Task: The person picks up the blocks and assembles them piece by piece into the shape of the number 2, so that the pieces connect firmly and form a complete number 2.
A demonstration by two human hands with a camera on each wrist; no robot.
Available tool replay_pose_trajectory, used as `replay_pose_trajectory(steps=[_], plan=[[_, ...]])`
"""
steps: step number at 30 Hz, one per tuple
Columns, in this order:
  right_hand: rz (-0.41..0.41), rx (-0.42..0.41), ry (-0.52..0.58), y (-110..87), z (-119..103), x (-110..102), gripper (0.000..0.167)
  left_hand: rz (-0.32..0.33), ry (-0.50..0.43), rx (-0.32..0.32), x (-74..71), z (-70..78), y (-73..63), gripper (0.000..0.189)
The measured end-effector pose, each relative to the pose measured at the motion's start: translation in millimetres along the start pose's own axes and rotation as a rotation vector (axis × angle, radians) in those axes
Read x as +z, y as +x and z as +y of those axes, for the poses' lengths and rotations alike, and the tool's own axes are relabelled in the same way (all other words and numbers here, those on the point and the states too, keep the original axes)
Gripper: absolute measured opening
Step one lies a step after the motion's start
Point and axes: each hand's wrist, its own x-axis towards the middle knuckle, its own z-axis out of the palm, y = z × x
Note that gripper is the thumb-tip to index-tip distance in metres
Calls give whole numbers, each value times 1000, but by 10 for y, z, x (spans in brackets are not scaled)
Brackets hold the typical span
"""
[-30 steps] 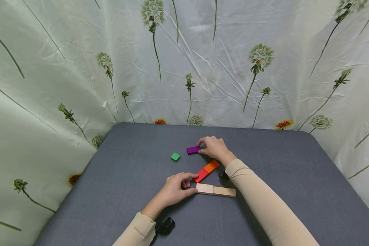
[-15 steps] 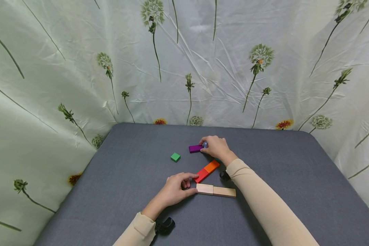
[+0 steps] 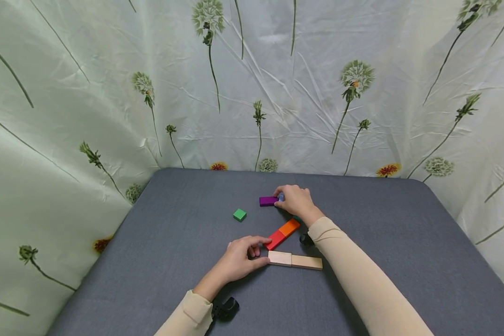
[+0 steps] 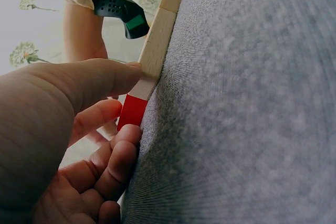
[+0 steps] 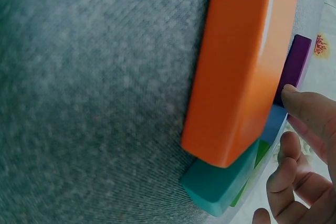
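My right hand [image 3: 295, 201] pinches a purple block [image 3: 268, 201] between thumb and index finger. In the right wrist view, the purple block's end meets a blue block [image 5: 273, 123], with a teal block [image 5: 220, 182] and a strip of green block [image 5: 261, 151] nearer. My left hand [image 3: 237, 261] rests by the nearer blocks. Its index finger touches the red block [image 3: 274, 240], and its thumb touches the end of a pale wooden block [image 3: 279, 258]. An orange block [image 3: 289, 227] continues the red one diagonally; a second wooden block [image 3: 306, 262] continues the first.
A small green block [image 3: 239, 215] lies alone left of the purple one. The grey table [image 3: 159, 242] ends at a flowered white curtain [image 3: 243, 130] behind. Each wrist carries a black camera mount [image 3: 225, 309]. My right forearm [image 3: 361, 275] spans the table's right half.
The purple block has shifted slightly right and away from me, turning straighter, with my right hand moving along. A blue block now shows beside that hand's fingers. My left hand has stayed put.
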Motion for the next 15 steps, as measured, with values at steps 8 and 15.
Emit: replay_pose_trajectory(steps=[8, 15], plan=[[5, 7, 1, -4, -10, 1, 30, -2, -1, -3, -5, 5, -4, 42], [-4, 13, -2, -3, -6, -6, 31, 0, 1, -1, -6, 11, -2, 42]])
